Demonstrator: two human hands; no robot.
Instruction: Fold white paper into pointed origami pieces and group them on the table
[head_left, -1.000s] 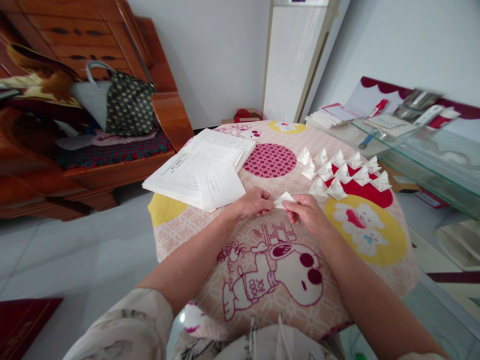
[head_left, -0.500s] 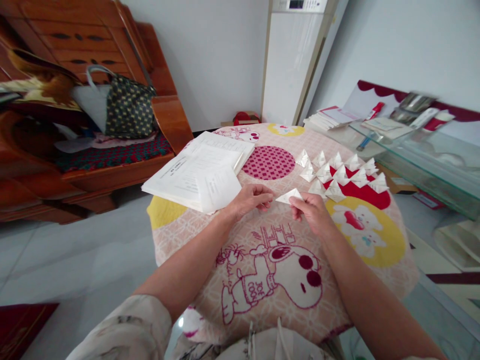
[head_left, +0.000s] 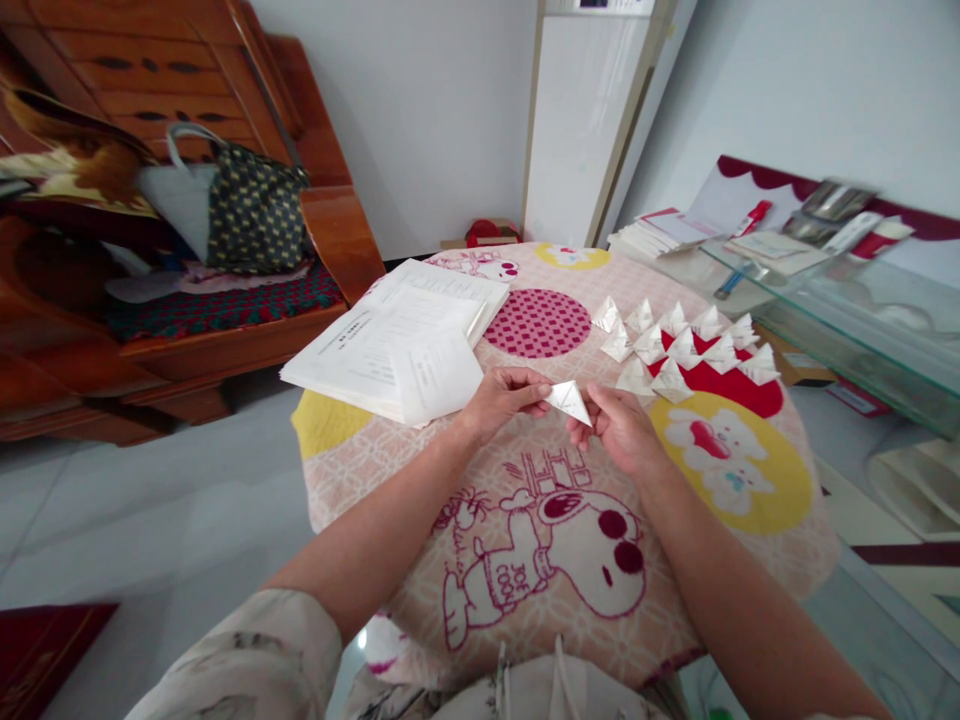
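A small white folded paper triangle point(head_left: 568, 401) is held up over the tablecloth between my hands. The thumb and fingers of my left hand point(head_left: 504, 402) pinch its left corner. At its right edge, my right hand point(head_left: 616, 425) has its fingers curled against the paper, with some fingertips hidden behind it. Beyond my right hand stand several similar folded paper pieces point(head_left: 682, 347), grouped in loose rows. A stack of printed paper sheets point(head_left: 360, 345) lies past my left hand, with a smaller loose sheet point(head_left: 436, 375) on top.
A patterned cloth point(head_left: 540, 590) covers the round table. To the right is a glass shelf point(head_left: 847, 310) with a metal container and a pen. A wooden bench point(head_left: 330, 230) holding a dark patterned bag point(head_left: 255, 212) stands at left. A tall white cabinet-like unit point(head_left: 581, 130) is behind.
The paper triangle has moved slightly left and turned, its point now toward the lower right. My left fingers, apart from it before, have taken its left corner. My right hand has shifted its grip.
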